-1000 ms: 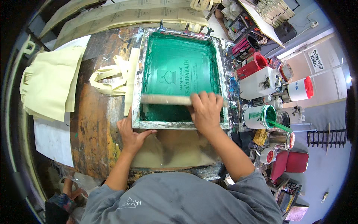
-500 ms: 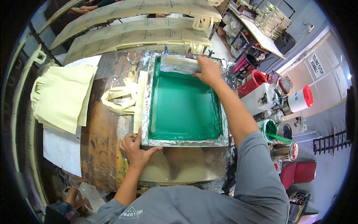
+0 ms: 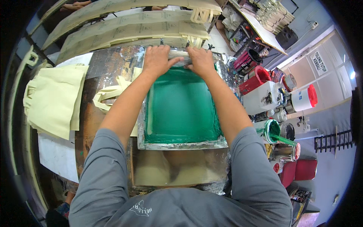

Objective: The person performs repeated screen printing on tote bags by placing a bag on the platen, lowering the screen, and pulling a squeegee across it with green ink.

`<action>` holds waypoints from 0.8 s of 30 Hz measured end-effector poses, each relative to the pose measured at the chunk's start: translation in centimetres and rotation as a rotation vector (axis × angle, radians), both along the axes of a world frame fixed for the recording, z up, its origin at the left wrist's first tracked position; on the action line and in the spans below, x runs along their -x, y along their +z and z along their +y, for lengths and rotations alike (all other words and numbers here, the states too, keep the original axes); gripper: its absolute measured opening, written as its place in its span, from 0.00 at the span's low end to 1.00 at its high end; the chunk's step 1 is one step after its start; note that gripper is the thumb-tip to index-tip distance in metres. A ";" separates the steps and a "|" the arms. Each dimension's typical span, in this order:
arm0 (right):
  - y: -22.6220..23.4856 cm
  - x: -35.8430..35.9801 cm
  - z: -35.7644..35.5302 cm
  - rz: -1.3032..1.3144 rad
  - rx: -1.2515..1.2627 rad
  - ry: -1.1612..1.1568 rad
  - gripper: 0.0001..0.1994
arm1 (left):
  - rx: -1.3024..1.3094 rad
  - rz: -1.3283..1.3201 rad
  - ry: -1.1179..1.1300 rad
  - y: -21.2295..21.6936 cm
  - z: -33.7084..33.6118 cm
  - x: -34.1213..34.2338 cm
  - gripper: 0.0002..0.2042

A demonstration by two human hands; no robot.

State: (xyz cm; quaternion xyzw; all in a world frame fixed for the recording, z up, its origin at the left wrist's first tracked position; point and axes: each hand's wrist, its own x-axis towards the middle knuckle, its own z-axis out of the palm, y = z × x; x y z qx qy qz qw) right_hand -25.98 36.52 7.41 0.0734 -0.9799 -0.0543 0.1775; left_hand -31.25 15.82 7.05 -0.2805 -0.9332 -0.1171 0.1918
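Note:
A wooden-framed printing screen point(image 3: 182, 146) lies flat on the worktable, its mesh point(image 3: 181, 109) coated with green ink. Across the screen's far end sits a squeegee point(image 3: 177, 55), mostly covered by my hands. My left hand point(image 3: 157, 61) wraps over its left part, thumb pointing inward. Opposite it, my right hand point(image 3: 201, 61) grips the right part. Their thumbs face each other with a small gap between. A pale yellow non-woven bag lies partly under the screen; its handles point(image 3: 107, 96) stick out on the left, partly hidden behind my left forearm.
A pile of pale yellow bags point(image 3: 56, 98) lies at the table's left. Paint cans, a red bucket point(image 3: 260, 77) and an open green ink can point(image 3: 272, 130) crowd the right side. Racks holding bags point(image 3: 124, 28) stand beyond the far edge, near small clamps point(image 3: 210, 47).
My left hand has left the screen's near left corner and gone to the squeegee at the far end. My right hand stays on the squeegee. The view has shifted slightly.

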 end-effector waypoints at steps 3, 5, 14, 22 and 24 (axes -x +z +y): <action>-0.1 -2.6 -0.1 0.032 -0.037 0.007 0.32 | -0.093 0.260 -0.044 -1.7 0.1 -1.3 0.34; 0.4 -4.7 -1.1 -0.019 -0.019 -0.005 0.30 | -0.140 0.381 -0.085 -2.5 -0.7 -2.8 0.32; 0.5 -17.9 -4.7 -0.054 0.077 0.056 0.25 | -0.089 0.300 -0.097 -2.7 -4.7 -16.0 0.29; 1.5 -26.2 -6.7 -0.109 0.123 0.058 0.22 | -0.143 0.167 -0.128 -1.8 -7.3 -24.9 0.31; 2.3 -25.2 -6.5 -0.132 0.144 0.077 0.23 | -0.246 0.126 -0.157 -1.5 -7.5 -24.0 0.34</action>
